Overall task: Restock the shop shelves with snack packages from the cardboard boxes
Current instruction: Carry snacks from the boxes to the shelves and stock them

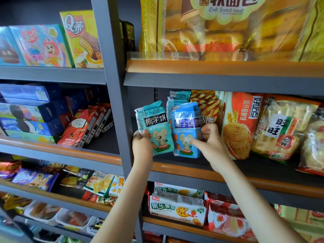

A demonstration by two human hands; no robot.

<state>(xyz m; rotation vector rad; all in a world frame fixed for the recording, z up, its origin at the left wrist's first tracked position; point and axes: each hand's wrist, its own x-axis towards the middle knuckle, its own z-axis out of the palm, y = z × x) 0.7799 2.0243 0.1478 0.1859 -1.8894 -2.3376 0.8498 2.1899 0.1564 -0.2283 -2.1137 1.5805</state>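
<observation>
At the shelf (192, 168), left hand (142, 142) grips teal pack (156, 127), right hand (210, 142) grips glare-washed pack (185, 130)

The left hand (142, 143) grips a teal biscuit packet (155, 128) by its lower edge; the right hand (211, 142) pinches a second packet (185, 128) upright on the shelf (263, 174), beside orange cracker bags (240, 123).

Grey metal shelving upright (114, 85), orange shelf edge strips (210, 66), dark back panel (145, 100)
</observation>
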